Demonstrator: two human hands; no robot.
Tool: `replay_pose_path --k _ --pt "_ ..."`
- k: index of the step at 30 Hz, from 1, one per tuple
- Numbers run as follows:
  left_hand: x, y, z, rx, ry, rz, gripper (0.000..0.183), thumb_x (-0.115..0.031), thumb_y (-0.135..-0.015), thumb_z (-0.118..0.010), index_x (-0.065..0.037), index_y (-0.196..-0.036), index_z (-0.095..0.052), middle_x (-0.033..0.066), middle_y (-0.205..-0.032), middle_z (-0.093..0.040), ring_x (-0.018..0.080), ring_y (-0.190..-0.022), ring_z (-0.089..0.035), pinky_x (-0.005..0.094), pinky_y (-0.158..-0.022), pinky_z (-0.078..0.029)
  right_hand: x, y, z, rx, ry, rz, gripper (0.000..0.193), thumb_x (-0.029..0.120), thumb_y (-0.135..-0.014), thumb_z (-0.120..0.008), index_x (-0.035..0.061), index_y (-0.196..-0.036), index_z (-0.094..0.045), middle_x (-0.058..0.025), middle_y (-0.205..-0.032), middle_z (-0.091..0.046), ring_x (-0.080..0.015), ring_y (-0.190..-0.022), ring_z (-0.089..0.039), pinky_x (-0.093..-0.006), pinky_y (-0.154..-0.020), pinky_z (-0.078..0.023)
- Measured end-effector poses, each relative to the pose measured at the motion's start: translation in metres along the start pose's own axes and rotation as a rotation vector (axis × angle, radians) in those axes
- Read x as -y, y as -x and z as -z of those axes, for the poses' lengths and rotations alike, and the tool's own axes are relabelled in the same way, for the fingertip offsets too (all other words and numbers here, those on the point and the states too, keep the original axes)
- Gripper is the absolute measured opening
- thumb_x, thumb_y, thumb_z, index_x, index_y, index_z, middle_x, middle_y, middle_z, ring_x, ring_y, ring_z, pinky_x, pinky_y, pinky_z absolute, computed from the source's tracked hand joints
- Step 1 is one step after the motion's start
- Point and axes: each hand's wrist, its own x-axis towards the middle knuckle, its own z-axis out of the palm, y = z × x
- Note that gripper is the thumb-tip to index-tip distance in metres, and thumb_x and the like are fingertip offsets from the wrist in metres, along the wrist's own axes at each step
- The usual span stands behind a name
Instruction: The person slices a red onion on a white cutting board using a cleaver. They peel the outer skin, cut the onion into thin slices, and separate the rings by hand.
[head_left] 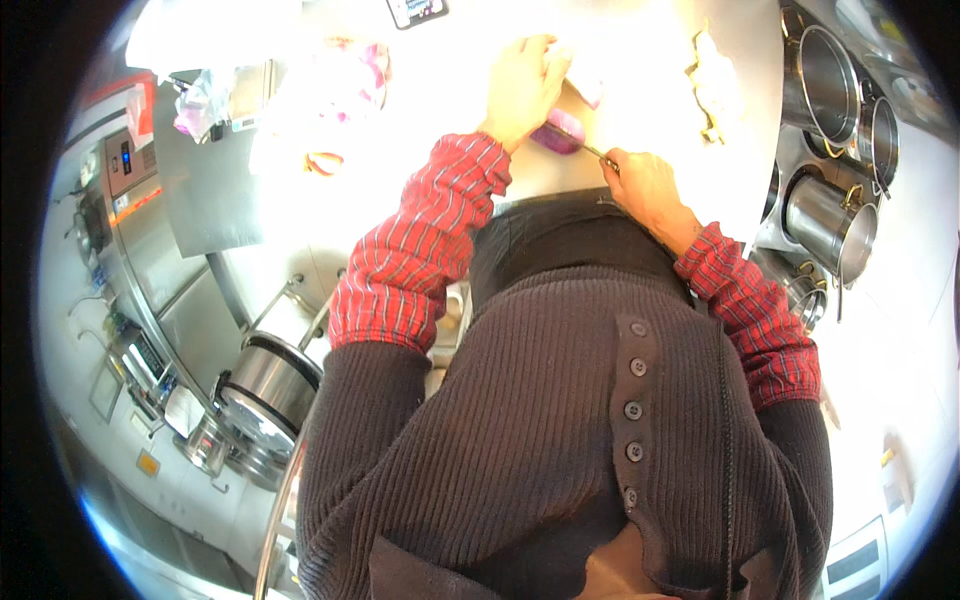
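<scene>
My right hand [645, 188] is closed around the dark handle of a knife [608, 161], which points left and away from me. Its blade is mostly lost in glare. Beside its tip lies a purple vegetable piece [560, 132] with a paler top, its kind unclear. My left hand [525, 88] is just beyond that piece, fingers bent and pressed together; whatever they hold is washed out by the light. A smaller purple-and-white piece [592, 94] shows to the right of the left fingers.
Purple-and-white pieces [362, 75] are heaped at the left of the bright worktop [450, 60], with a small reddish piece [324, 162] nearer. Yellow-green scraps [712, 85] lie at right. A phone [418, 10] is at the far edge. Steel pots [825, 85] stand along the right.
</scene>
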Motion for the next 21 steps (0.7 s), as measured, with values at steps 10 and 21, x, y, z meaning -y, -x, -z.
replay_pose_path --k 10,21 --pt "0.006 0.066 0.051 -0.352 0.379 0.282 0.030 -0.003 -0.094 -0.055 -0.003 -0.124 -0.059 0.0088 -0.123 -0.062 0.0198 -0.113 -0.058 0.0343 -0.100 -0.044 0.005 0.014 0.033 -0.079 -0.295 0.049 0.022 0.024 -0.095 -0.063 0.0044 -0.089 -0.071 -0.0191 -0.069 -0.066 -0.0403 -0.066 -0.065 -0.0472 -0.061 -0.050" --pt "-0.008 0.078 0.009 0.235 -0.290 -0.244 0.063 0.000 -0.064 -0.065 -0.002 -0.127 -0.057 0.0150 -0.120 -0.058 0.0375 -0.118 -0.051 0.0459 -0.099 -0.045 -0.009 -0.001 0.045 -0.038 -0.155 -0.095 0.033 0.030 -0.096 -0.060 0.0004 -0.084 -0.068 -0.0221 -0.070 -0.065 -0.0418 -0.069 -0.066 -0.0495 -0.065 -0.050"
